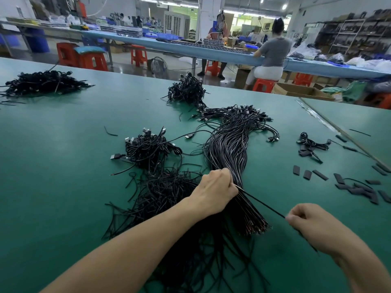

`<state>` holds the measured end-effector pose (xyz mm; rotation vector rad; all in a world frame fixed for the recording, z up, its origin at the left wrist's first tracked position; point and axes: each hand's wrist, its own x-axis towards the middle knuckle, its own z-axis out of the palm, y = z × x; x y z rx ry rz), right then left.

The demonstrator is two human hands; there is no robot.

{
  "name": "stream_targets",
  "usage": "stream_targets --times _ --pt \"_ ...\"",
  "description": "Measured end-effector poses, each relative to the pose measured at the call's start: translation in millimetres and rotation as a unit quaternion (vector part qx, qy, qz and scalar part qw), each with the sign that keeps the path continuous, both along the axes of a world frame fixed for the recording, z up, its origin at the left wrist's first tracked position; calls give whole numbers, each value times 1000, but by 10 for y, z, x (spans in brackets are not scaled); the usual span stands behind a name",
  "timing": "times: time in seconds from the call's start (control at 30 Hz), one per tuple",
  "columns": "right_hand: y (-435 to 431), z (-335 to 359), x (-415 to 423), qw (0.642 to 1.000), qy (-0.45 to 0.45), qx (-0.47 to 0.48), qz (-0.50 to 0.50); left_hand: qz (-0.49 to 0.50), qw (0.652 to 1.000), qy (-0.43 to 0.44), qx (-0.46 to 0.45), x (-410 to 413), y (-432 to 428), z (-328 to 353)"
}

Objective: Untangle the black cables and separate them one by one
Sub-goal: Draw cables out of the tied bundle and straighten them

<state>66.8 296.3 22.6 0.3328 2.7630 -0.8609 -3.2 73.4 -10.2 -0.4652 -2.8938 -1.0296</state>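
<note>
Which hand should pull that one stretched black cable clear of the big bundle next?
Probably the right hand: it pinches the single taut black cable out to the side. The left hand grips the thick bundle of black cables, seemingly steadying it.

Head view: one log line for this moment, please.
state: one cable taut between hands | left hand: holds cable bundle | right hand: pinches single cable | surface: green table

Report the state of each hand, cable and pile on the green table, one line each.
left hand: grips the long bundle.
right hand: pinches the single cable.
single cable: taut between the hands.
long bundle: lying roughly aligned, twisted midway.
tangled heap: knotted, untouched.
far pile: heaped, untouched.
</note>
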Motion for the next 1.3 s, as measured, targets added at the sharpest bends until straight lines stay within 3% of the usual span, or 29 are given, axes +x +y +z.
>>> stream_targets --times 0.17,0.33,0.6,0.77,0.87,0.93,1.0,1.1,1.3 --pt "-554 20 -200 995 83 25 43 -40 999 4 -24 -21 -71 9" --pt "-957 -51 -324 984 156 83 -4 -37 999 6 -39 -31 -67 5" --pt "-971 -81 -404 991 72 111 -5 -26 999 -3 -22 25 -66 17" --pt "-927 -77 -421 997 57 55 -6 -23 1000 2 -19 51 -65 28" --pt "-884 16 -345 993 62 17 97 -19 1000 -4 -18 29 -63 6" --pt "-809 94 -251 979 30 -31 199 -11 1000 -9 -19 9 -68 -9" --pt "-665 151 -161 968 -11 -16 248 -12 1000 -4 -12 3 -69 -29" --pt "-494 198 -111 978 -32 42 201 -19 1000 1 2 20 -73 -57" --pt "-935 55 -297 992 79 85 40 -39 999 25 -6 -10 -119 -104"
